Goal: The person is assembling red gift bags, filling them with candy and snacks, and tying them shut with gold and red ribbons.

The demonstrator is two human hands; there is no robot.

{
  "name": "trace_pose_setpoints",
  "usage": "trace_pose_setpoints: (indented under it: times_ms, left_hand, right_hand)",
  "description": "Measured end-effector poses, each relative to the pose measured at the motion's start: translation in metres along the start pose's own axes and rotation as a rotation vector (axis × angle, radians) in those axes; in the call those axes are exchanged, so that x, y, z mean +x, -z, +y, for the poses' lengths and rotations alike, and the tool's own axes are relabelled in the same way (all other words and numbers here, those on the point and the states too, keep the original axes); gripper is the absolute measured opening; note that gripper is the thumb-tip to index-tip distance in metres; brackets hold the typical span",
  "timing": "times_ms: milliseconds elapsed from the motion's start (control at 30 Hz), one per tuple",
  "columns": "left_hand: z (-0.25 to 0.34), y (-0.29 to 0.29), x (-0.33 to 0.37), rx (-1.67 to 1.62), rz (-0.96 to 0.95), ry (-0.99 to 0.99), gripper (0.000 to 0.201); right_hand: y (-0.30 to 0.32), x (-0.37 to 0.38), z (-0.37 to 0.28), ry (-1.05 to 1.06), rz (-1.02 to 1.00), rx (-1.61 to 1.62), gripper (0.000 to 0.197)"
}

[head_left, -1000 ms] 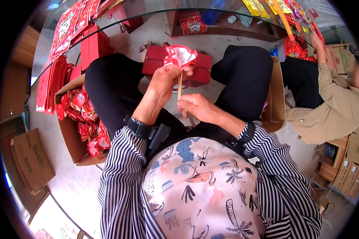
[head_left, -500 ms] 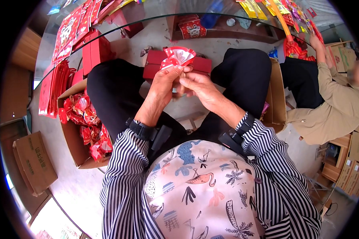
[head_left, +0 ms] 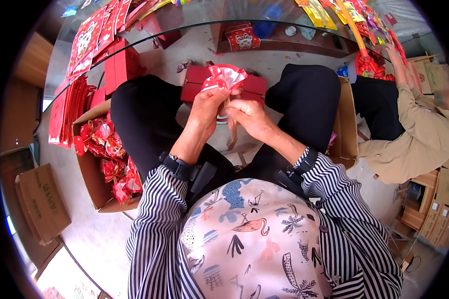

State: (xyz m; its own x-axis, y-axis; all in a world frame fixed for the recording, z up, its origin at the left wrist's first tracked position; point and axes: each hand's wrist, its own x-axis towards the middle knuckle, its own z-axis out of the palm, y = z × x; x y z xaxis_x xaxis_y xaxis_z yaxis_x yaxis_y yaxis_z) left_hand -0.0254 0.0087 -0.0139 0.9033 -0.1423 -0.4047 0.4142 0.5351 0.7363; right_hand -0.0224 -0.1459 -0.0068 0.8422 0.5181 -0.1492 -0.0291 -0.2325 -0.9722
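Note:
Between my knees I hold up a red and white gift bag [head_left: 228,78], its neck gathered and its frilled top fanned out. My left hand [head_left: 204,110] is closed around the gathered neck. My right hand [head_left: 253,118] is closed just beside it, thumb and fingers pinching a thin tan ribbon [head_left: 228,103] at the neck. Most of the bag's lower part is hidden behind my hands. By my left leg stands an open cardboard box [head_left: 96,192] holding several similar red tied bags [head_left: 113,169].
A glass table [head_left: 194,12] ahead carries red printed bags [head_left: 87,40] and colourful packets [head_left: 317,14]. A red box [head_left: 192,82] sits beyond my hands. Another cardboard box [head_left: 348,119] stands by my right leg. A person in a tan jacket [head_left: 414,142] sits at the right, reaching to the table.
My right hand has shifted slightly down and drawn the ribbon along the bag's neck, so more of it shows. My left hand keeps its grip on the neck.

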Motion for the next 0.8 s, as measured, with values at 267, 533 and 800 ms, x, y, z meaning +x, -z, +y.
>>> trace_pose_setpoints:
  times_ms: [267, 533, 800]
  left_hand:
    - [0.024, -0.001, -0.008, 0.171, -0.101, -0.012, 0.023]
    - [0.050, 0.005, 0.011, 0.919, 0.000, -0.222, 0.020]
    - [0.052, 0.012, 0.025, 1.179, 0.095, -0.554, 0.018]
  right_hand:
    - [0.036, 0.000, -0.046, -0.034, -0.112, -0.017, 0.010]
    - [0.052, 0.012, -0.047, 0.204, 0.039, -0.378, 0.010]
    - [0.053, 0.040, -0.043, 0.040, 0.099, 0.188, 0.014]
